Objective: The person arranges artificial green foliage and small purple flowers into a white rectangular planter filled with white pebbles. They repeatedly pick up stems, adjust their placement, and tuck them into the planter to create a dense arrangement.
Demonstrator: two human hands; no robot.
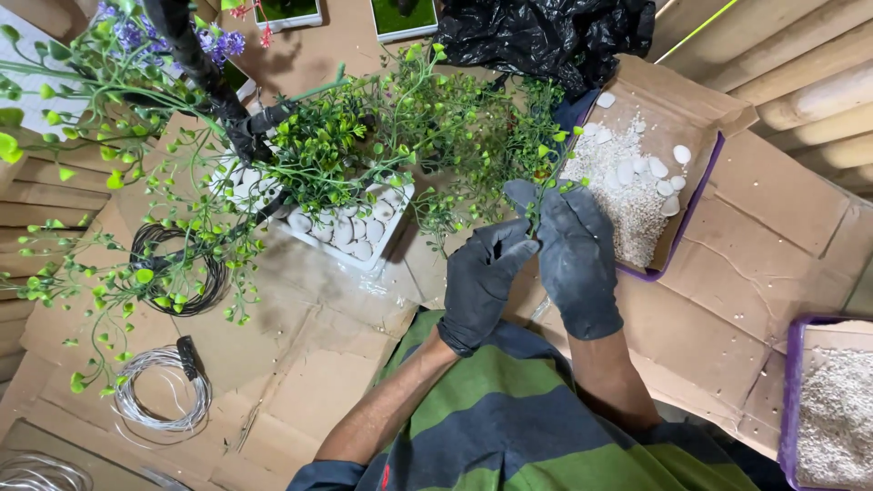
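Note:
Both my hands wear dark grey gloves. My right hand [575, 259] pinches a thin green plant stem [542, 186] with small leaves, near the middle of the view. My left hand [482, 277] is closed on the lower end of the same stem, touching my right hand. To the left, a white square planter [393, 218] holds an artificial tree with green sprigs [364, 127] and white pebbles on top.
A purple-edged tray of white gravel and flat stones [637, 182] lies to the right, a second tray [832, 409] at the lower right. Coils of black wire [177, 268] and silver wire [164, 391] rest on cardboard. A black plastic bag [546, 36] lies at the top.

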